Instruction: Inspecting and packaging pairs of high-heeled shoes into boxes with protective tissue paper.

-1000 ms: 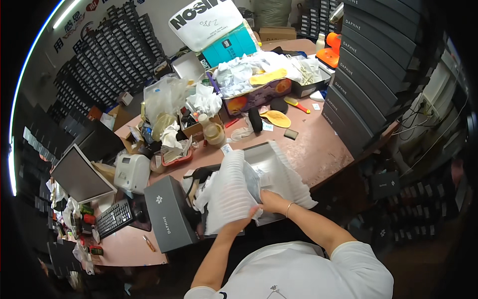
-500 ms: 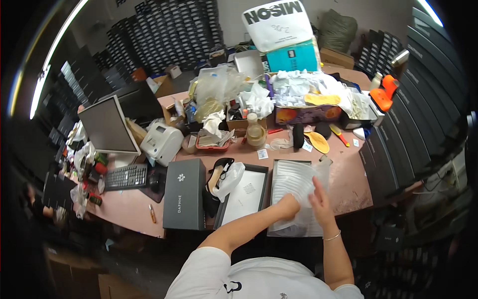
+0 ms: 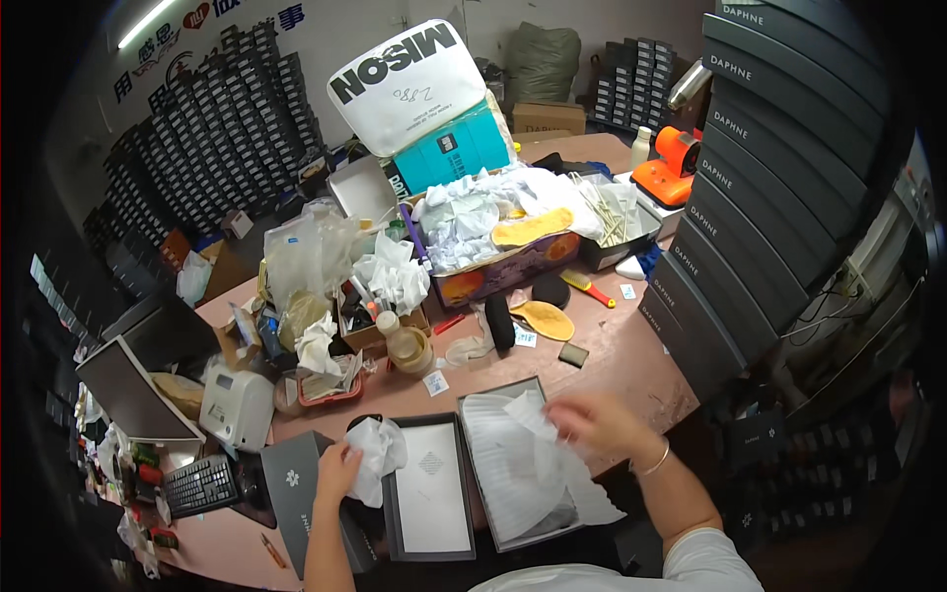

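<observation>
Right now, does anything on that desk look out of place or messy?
Yes. Tissue paper spills over the open box rim under the right hand. The left hand grips a crumpled wad. Loose insoles lie among the clutter.

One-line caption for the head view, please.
Left hand grips crumpled paper; right hand spreads tissue in open box.

A crumpled white paper (image 3: 378, 452) is gripped by the left hand (image 3: 338, 472) beside the open box lid (image 3: 428, 495). White tissue sheets (image 3: 523, 464) in the shoe box (image 3: 472, 409) are touched by the right hand (image 3: 597, 426). A dark grey box (image 3: 288, 483) is seen at the left.
</observation>
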Demonstrator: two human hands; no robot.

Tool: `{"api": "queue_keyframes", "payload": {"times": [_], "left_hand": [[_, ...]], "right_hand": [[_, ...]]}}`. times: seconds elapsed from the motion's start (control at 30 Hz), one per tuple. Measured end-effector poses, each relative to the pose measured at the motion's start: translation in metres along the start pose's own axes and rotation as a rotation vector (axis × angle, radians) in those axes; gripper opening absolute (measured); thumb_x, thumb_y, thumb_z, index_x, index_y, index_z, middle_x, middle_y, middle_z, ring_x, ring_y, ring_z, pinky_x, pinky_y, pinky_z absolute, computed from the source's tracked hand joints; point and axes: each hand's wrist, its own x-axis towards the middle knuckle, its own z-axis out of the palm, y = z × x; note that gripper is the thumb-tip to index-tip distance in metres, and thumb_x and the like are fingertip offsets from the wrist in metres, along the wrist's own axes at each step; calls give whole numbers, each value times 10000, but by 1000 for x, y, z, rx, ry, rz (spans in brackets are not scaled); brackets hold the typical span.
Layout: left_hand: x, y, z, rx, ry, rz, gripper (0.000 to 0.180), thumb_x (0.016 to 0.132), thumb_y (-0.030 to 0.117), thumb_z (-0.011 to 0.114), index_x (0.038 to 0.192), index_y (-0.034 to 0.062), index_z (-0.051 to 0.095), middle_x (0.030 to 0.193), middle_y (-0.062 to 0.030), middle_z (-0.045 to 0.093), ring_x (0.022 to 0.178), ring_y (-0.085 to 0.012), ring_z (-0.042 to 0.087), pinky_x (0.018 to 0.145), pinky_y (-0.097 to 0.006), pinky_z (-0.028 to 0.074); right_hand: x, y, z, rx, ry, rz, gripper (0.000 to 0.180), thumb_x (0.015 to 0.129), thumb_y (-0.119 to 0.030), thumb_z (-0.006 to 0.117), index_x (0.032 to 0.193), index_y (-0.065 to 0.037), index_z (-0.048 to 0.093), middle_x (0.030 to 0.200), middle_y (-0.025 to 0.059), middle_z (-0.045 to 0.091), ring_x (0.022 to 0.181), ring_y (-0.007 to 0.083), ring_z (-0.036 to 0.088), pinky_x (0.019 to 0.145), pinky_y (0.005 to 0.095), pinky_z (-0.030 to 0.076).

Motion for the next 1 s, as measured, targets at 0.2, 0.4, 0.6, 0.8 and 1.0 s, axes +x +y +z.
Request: {"api": "queue_keyframes", "payload": {"times": [0.2,0.4,0.6,0.8,1.0], "left_hand": [[19,-4,25,-521,344,-192,243,958,124,499,1064,-65,609,951,-102,654,861,-156,608,784,-260,473],[-3,0,19,-606,221,-111,397,854,8,563,1240,-63,508,1101,-169,622,1042,-278,592,949,-353,435],[-3,19,16,-289,-52,-309,639,779,180,701,1335,0,442,1147,-198,621,1058,-260,617,885,-335,474],[31,14,13,102,-168,-279,398,776,279,648,1007,-43,610,919,-261,642,893,-422,617,759,-452,490],[-12,85,-52,92,191,-79,326,782,207,620,1012,-21,589,888,-242,623,810,-413,604,740,-423,490]], "right_hand": [[150,72,-60,-249,331,37,273,872,-210,610,938,54,633,790,136,675,665,222,670,610,317,511],[269,154,19,-554,397,-54,322,753,-271,692,943,-18,629,888,198,648,794,387,641,709,449,508],[251,130,29,-390,301,-201,186,689,-22,581,870,10,552,929,216,583,925,407,568,779,433,468],[243,215,-106,-1193,484,-53,478,780,-37,560,1255,-67,525,1304,166,493,1200,347,473,974,458,380],[187,101,-57,-533,508,-466,508,772,12,470,1277,-29,509,1278,202,479,1196,353,460,1030,418,345]]}}
